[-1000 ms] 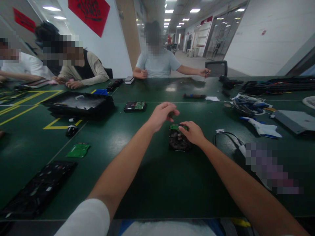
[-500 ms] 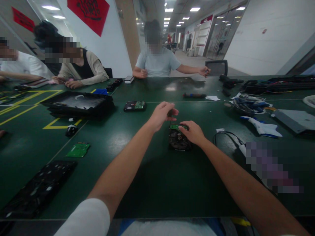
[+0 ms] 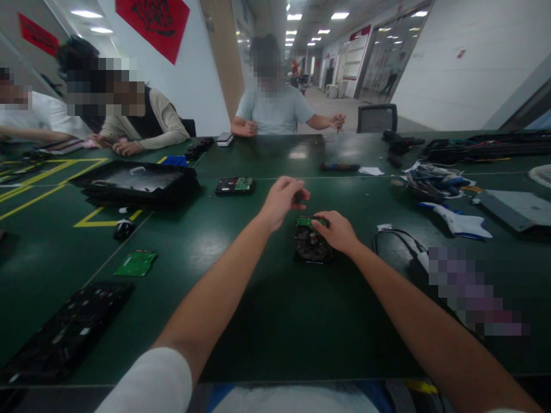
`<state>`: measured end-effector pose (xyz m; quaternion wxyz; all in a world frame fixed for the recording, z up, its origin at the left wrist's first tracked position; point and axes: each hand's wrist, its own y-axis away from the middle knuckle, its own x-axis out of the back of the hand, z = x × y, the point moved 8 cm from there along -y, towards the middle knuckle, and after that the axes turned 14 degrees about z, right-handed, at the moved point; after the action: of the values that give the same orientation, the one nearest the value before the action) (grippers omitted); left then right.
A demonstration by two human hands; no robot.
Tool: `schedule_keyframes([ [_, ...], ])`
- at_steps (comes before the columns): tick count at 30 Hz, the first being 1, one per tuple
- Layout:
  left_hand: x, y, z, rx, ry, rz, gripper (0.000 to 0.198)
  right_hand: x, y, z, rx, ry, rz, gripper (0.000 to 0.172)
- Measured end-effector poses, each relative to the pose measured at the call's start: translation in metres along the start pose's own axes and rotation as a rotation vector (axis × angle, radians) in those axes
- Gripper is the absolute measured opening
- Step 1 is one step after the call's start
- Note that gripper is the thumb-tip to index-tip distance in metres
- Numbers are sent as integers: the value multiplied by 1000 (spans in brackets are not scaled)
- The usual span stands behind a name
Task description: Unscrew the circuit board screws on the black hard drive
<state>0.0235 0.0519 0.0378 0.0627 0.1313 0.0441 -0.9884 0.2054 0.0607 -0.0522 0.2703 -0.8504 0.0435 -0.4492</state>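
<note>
A hard drive (image 3: 313, 245) lies on the green table in front of me, its dark body towards me and a green circuit board strip at its far end. My right hand (image 3: 338, 231) is closed on the drive's right side, thumb over the board. Above the drive's far left corner is my left hand (image 3: 286, 201), fingers curled together in a pinch. A thin dark line runs down from those fingers to the corner; what they hold is mostly hidden.
A second hard drive (image 3: 235, 185) and a black tray (image 3: 135, 180) lie farther off. To the left are a green circuit board (image 3: 136, 263) and a black panel (image 3: 69, 330). A cable (image 3: 402, 234), glove (image 3: 458, 219) and metal box (image 3: 516, 209) lie right. Several people sit around the table.
My hands and the hard drive stay almost in place, with the left fingers turned slightly. Across the table, a person's outstretched hand has drawn inward to the left.
</note>
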Motion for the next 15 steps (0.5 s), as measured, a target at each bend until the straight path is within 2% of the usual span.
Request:
schedule_keyframes([
  [3,8,-7,2,-76,-63,36,18,1,1,1,-16,0,0,34],
  [7,24,-14,7,-174,-177,181,19,1,0,1,-25,3,-9,34],
  [15,14,-8,-1,-5,5,83,29,3,1,-1,-38,5,-18,32],
])
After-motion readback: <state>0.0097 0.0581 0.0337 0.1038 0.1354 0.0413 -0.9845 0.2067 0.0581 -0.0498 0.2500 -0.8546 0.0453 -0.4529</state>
